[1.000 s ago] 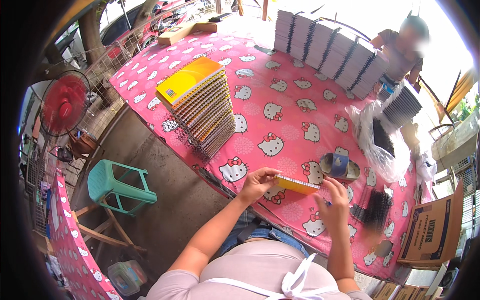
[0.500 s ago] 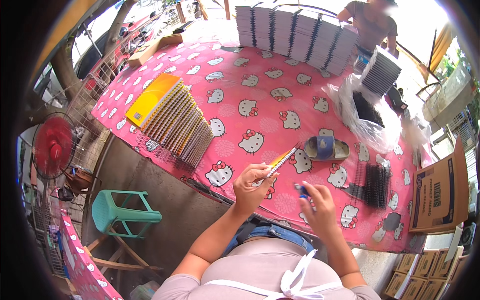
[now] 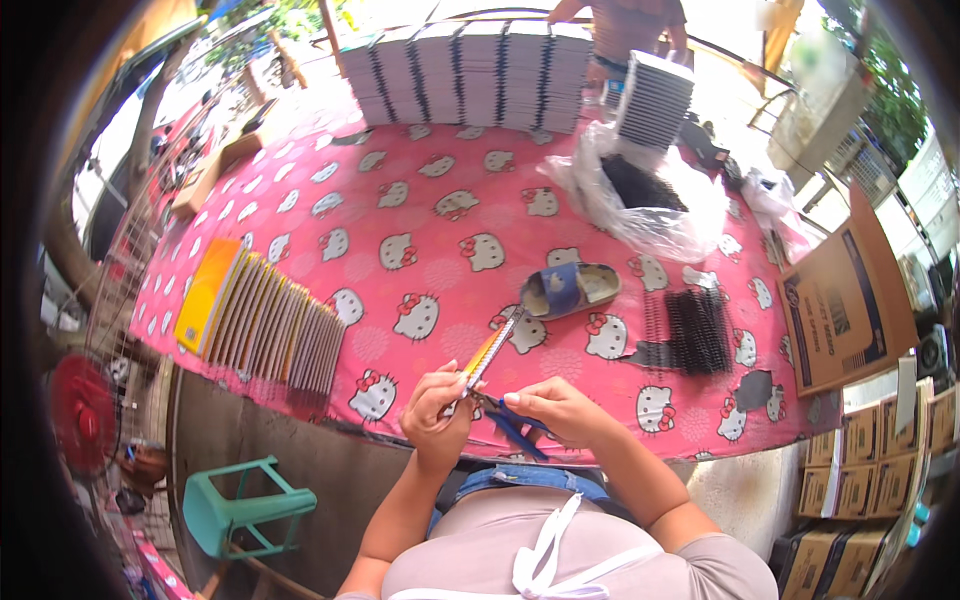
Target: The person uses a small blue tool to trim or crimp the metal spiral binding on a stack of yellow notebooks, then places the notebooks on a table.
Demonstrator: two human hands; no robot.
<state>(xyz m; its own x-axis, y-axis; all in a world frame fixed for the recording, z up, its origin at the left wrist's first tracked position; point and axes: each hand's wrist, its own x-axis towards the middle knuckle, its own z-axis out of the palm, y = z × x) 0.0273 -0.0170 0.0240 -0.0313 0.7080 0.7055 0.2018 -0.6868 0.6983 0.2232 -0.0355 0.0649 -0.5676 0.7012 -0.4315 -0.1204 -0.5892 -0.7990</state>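
Close in front of me, my left hand grips a small yellow spiral notebook near its lower end. The notebook is seen edge on, its wire spine slanting up and away to the right. In my right hand is a pair of blue-handled pliers, the jaws at the near end of the spine. Fingers hide whether the jaws touch the wire. Just beyond the notebook's far end lies a blue slipper. A fanned stack of yellow spiral notebooks stands on the table to the left.
A pink patterned cloth covers the table. Tall stacks of bound notebooks line its far edge, near a person. Black spiral coils, a plastic bag and a cardboard box are rightward. A green stool stands left.
My right hand has come left to the notebook, bringing the pliers against or near its lower end. The view has shifted, so the table's things appear farther left.
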